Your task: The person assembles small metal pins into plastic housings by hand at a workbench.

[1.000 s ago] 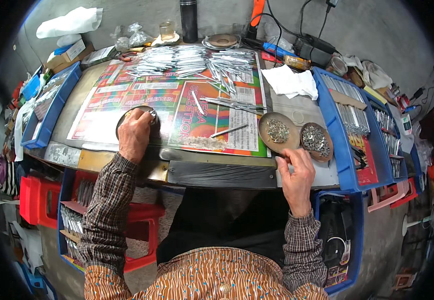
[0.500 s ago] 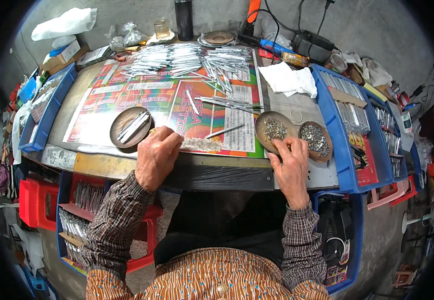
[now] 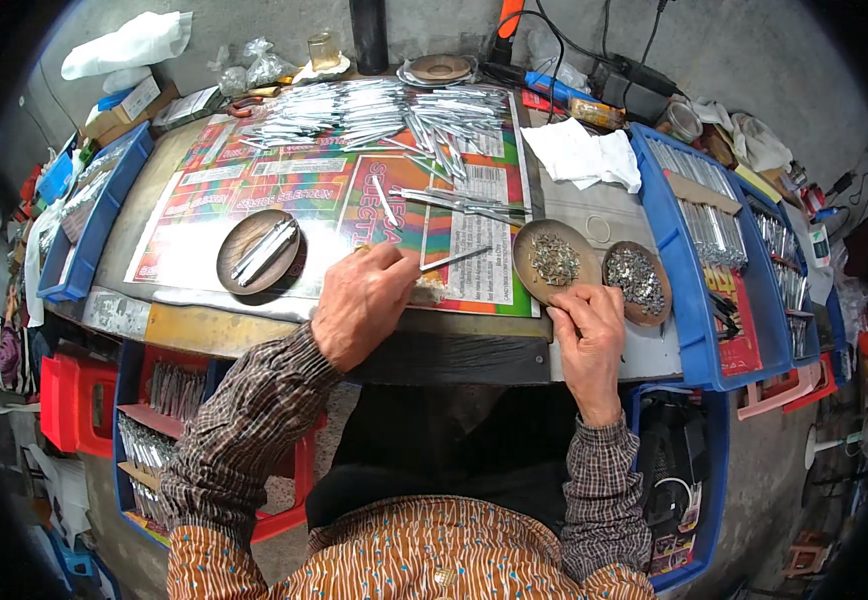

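Observation:
My left hand is over the printed sheet, its fingertips closed at the near end of a thin silver metal strip that lies slanted. My right hand hovers at the near rim of a round dish of small metal parts. Its thumb and fingers are pinched; whatever is between them is too small to make out. To the left of my left hand, another round dish holds several slim silver pieces.
A large heap of slim silver pieces covers the table's far side. Beside the first dish stands another dish of small grey parts. Blue trays flank the table at the right, and a blue tray stands at the left. White cloth lies at the back right.
My left hand has moved right and away from me, from beside the left dish to the thin metal strip. The right hand has drawn slightly back from the small parts, still pinched.

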### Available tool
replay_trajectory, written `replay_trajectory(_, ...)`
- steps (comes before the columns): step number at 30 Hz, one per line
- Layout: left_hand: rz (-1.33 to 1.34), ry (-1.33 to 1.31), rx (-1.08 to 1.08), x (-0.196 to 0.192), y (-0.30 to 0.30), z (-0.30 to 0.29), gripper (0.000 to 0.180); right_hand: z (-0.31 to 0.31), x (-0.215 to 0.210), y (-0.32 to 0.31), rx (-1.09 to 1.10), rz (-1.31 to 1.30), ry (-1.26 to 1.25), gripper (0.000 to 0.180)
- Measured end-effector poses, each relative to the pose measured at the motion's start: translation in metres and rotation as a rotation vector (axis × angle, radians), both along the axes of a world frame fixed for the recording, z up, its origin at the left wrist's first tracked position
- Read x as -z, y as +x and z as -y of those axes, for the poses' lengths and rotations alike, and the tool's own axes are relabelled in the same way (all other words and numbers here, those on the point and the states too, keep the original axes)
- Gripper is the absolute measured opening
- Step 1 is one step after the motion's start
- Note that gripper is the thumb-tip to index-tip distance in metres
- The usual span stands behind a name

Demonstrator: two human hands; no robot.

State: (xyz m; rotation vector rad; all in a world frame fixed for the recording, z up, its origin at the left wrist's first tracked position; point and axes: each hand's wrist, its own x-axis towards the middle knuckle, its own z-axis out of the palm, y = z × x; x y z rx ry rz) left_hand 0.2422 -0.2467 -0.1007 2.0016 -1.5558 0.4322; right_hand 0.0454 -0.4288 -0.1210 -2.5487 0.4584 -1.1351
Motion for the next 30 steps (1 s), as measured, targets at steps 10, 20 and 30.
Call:
replay_trajectory(10, 0.059, 0.178, 0.020, 0.008, 0.007, 0.058, 0.007, -0.001, -0.004, 0.000, -0.028, 0.048, 0.144, 0.010)
replay_trajectory(20, 0.039, 0.067, 0.052, 0.018, 0.009, 0.066, 0.009, 0.000, -0.001, -0.006, -0.022, 0.114, 0.152, 0.010)
replay_trajectory(30, -0.546, -0.054, 0.169, -0.016, -0.042, 0.023, 0.009, -0.024, -0.008, -0.015, -0.067, 0.171, 0.373, 0.008)
